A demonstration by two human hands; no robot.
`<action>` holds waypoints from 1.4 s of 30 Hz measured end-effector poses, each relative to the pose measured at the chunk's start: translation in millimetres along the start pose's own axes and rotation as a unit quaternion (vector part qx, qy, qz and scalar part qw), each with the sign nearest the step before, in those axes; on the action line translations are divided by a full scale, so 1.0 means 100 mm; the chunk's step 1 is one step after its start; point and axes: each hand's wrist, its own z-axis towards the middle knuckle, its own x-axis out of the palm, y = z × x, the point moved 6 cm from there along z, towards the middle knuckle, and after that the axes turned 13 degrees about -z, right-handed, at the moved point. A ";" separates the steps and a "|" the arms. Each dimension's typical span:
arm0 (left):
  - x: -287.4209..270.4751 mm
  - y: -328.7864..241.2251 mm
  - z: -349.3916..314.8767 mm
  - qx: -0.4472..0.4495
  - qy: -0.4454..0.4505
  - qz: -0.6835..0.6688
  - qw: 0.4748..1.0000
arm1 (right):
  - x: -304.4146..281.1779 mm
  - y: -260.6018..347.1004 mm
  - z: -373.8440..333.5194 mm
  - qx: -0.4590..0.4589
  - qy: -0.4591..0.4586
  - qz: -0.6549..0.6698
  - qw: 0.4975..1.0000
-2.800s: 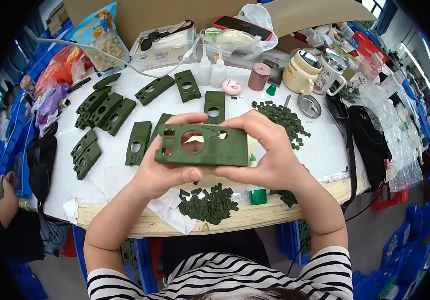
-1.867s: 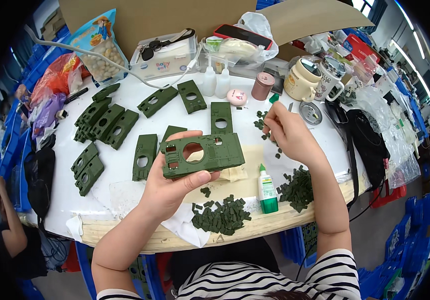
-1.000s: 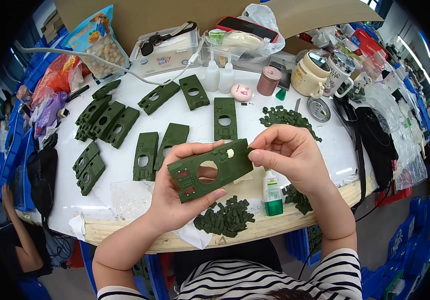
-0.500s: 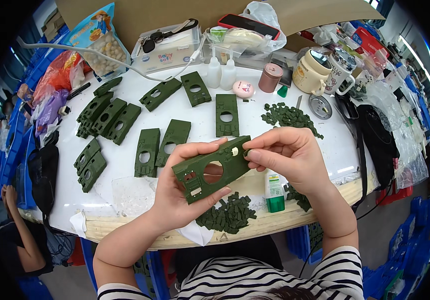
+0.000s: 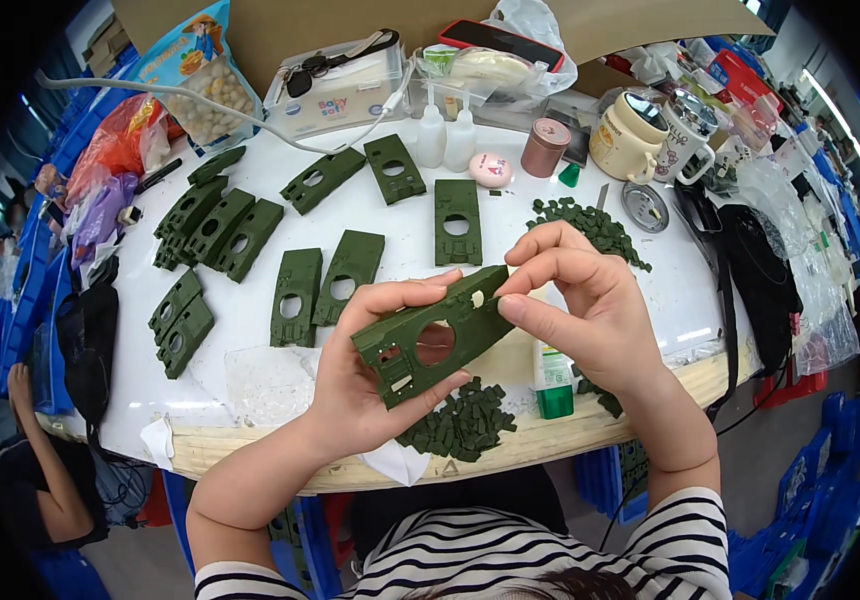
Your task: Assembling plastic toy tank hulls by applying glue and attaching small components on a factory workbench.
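My left hand (image 5: pixel 345 385) holds a dark green plastic model tank hull (image 5: pixel 470 325) tilted above the table's front part, its thumb along the near edge and its fingers behind. The hull has a large round hole and smaller openings. At its right end, my right hand (image 5: pixel 580 305) has thumb and forefinger closed together against the edge, the other fingers curled; whatever they pinch is too small to make out. Below the hull lies a heap of small green parts (image 5: pixel 460 420). Beside it a white bottle with a green cap (image 5: pixel 554 385) stands cap down under my right hand.
More green hulls (image 5: pixel 295 290) lie at the left and centre. Another heap of small parts (image 5: pixel 585 228) is at the right. Behind stand white squeeze bottles (image 5: pixel 431 135), a pink tin (image 5: pixel 546 148) and mugs (image 5: pixel 627 140). A cable (image 5: pixel 200 100) crosses the back left. Another person's arm (image 5: pixel 45 460) shows far left.
The hull has shifted slightly right in my left hand. My right thumb and forefinger have moved against its right end, and the small green piece seen between them earlier is now hidden.
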 end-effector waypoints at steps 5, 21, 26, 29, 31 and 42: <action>0.00 0.01 -0.02 -0.003 -0.008 0.018 1.000 | 0.06 -0.02 -0.02 0.005 -0.013 0.006 1.000; 0.01 0.02 -0.03 -0.001 -0.017 0.027 0.999 | 0.11 -0.05 -0.02 0.021 -0.020 0.017 0.999; 0.01 0.01 -0.04 0.003 -0.025 0.035 0.999 | 0.12 -0.02 -0.03 -0.007 -0.033 -0.017 0.999; 0.02 0.01 -0.04 0.005 -0.027 0.042 0.999 | 0.11 -0.01 -0.04 -0.026 -0.048 -0.047 0.997; 0.02 0.02 -0.05 0.009 -0.026 0.056 0.998 | 0.11 0.01 -0.04 -0.036 -0.057 -0.062 0.996; 0.02 0.02 -0.05 0.027 -0.028 0.055 0.998 | 0.10 0.04 -0.04 -0.050 -0.063 -0.088 0.993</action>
